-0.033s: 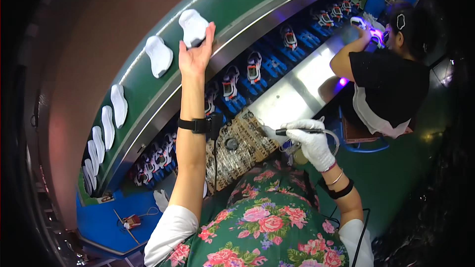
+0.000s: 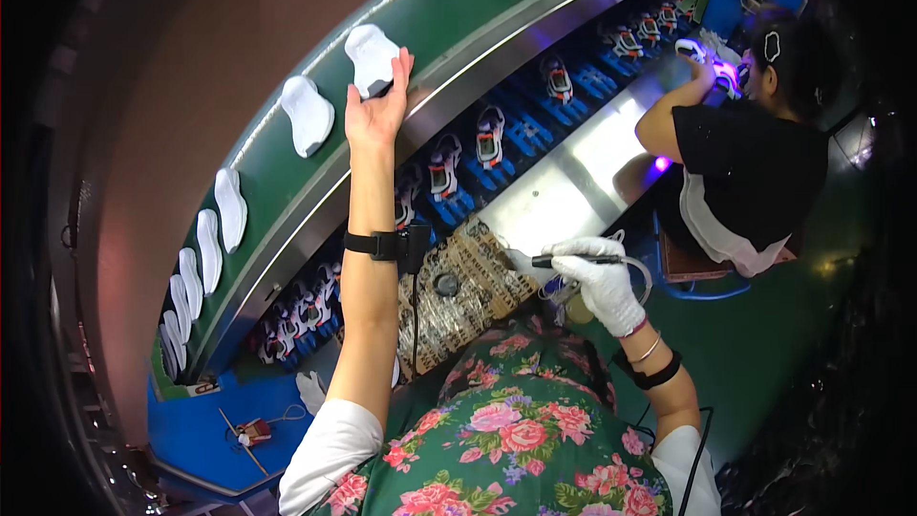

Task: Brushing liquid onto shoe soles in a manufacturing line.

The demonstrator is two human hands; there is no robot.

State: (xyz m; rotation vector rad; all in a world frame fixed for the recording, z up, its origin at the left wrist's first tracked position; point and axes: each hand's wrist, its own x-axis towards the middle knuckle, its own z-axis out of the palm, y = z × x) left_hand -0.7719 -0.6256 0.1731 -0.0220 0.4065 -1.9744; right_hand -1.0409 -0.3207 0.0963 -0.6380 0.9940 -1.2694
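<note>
My bare left hand (image 2: 377, 117) reaches over a green conveyor belt. Its thumb and fingers close about the near end of a white shoe sole (image 2: 371, 50), which still appears to rest on the belt. My right hand (image 2: 604, 289), in a white glove, is closed round a slim black pen-shaped tool (image 2: 585, 260) pointing left. Beneath that tool's tip lies a work surface covered with taped brown cardboard (image 2: 478, 272), bearing a small dark round lump (image 2: 446, 283). A thin pale tube (image 2: 642, 272) loops beside the glove.
More white soles (image 2: 308, 117) lie along the curved belt (image 2: 258, 196). Under its metal edge, several shoe uppers (image 2: 489, 137) stand on a blue rack. A co-worker (image 2: 750, 139) sits at right, handling a shoe under purple light. A metal tabletop (image 2: 549, 201) lies between us.
My left fingers have drawn slightly inward round the sole's end. The view has shifted a little, and my right hand keeps its hold on the pen-shaped tool.
</note>
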